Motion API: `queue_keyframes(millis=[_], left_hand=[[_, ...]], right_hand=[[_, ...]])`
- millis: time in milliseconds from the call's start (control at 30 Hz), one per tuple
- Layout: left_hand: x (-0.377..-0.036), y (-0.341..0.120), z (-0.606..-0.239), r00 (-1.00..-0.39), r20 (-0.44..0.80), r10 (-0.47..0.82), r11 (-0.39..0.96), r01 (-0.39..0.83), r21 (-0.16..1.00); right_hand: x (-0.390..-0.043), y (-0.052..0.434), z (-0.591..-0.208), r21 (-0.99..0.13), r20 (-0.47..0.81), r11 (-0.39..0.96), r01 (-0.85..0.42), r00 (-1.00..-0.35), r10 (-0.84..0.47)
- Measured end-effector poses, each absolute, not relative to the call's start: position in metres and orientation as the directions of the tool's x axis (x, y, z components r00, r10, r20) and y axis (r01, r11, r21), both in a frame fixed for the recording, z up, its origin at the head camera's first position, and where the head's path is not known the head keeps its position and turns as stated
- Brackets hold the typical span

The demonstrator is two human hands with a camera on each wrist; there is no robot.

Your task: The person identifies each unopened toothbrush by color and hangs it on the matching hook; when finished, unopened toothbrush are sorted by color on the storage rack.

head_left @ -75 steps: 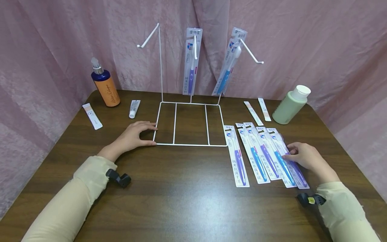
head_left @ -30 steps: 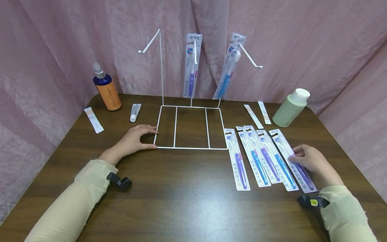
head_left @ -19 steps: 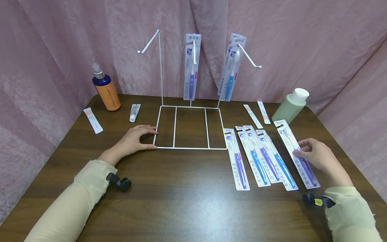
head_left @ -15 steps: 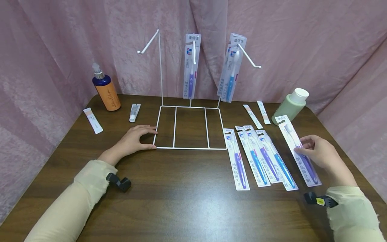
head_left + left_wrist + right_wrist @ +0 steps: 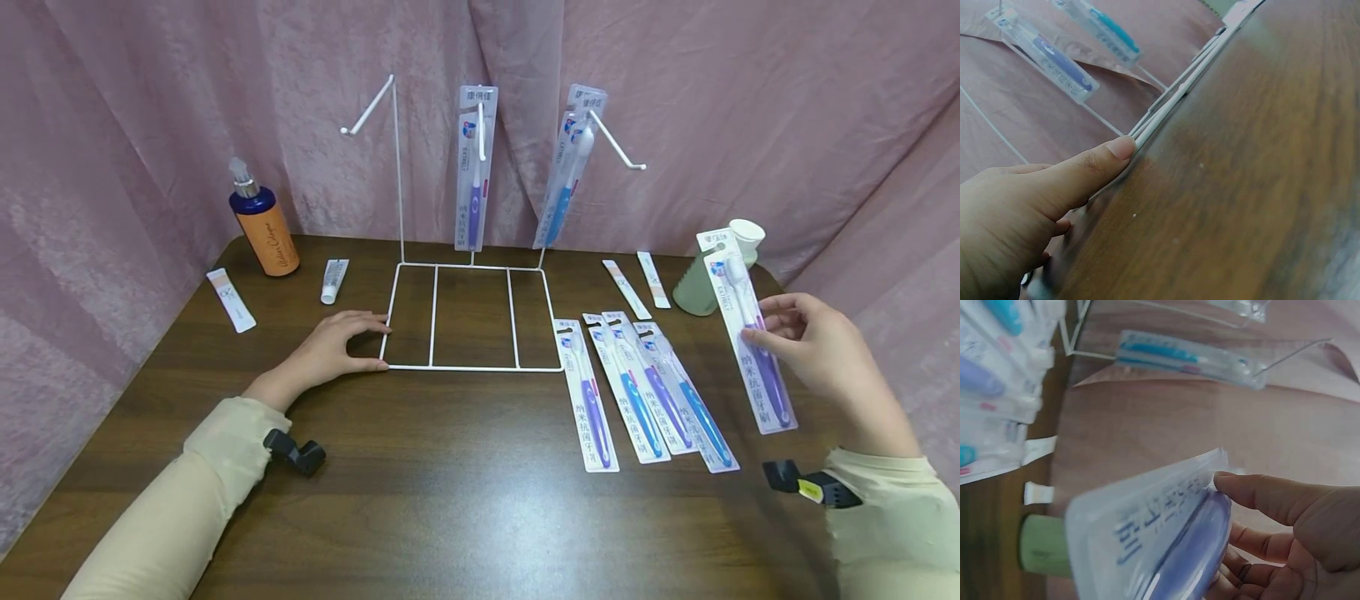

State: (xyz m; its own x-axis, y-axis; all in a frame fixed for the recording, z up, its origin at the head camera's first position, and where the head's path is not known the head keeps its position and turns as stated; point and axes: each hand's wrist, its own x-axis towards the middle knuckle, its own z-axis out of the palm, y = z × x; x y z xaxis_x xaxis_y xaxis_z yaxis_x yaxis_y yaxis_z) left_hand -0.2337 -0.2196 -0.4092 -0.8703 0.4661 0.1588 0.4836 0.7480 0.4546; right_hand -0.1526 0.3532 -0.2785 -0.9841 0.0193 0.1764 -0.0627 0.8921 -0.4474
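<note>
My right hand [image 5: 828, 346] pinches a packaged purple toothbrush [image 5: 768, 375], thumb in front and fingers behind, raised above the table's right side. A second white card top [image 5: 716, 239] shows just behind its upper end; the rest of that is hidden. Touching the near left corner of a white wire display rack [image 5: 472, 368] are the thumb and fingertips of my left hand [image 5: 322, 346], spread apart. A packaged purple toothbrush [image 5: 474, 167] hangs on the rack's middle hook. Packaged blue toothbrushes [image 5: 564, 179], overlapping, hang on its right hook [image 5: 618, 142].
Several packaged toothbrushes [image 5: 648, 392] lie side by side right of the rack. Behind them are two slim sachets [image 5: 626, 289] and a green bottle [image 5: 697, 287], partly covered by the raised package. An orange-and-blue bottle [image 5: 266, 229], a sachet [image 5: 231, 300] and a small tube [image 5: 334, 281] stand or lie at left.
The right hand has lifted the rightmost packaged toothbrush off the table, up and to the right, away from the row. The left hand stays on the rack's corner.
</note>
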Motion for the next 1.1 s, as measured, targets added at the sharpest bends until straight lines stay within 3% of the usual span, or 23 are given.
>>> queue_keyframes(millis=[533,800,1100], left_hand=[[-0.231,-0.22,-0.407,-0.873,0.143,0.466,0.748,0.475,0.464],[-0.231,-0.221,-0.41,-0.868,0.171,0.465,0.743,0.488,0.459],[-0.233,-0.221,-0.41,-0.869,0.166,0.466,0.743,0.487,0.459]], right_hand=[[-0.137,0.306,-0.241,-0.552,0.409,0.813,-0.183,-0.909,0.074],[-0.135,0.27,-0.228,-0.612,0.522,0.729,-0.307,-0.849,0.08],[-0.135,0.229,-0.222,-0.581,0.602,0.691,-0.43,-0.799,0.009]])
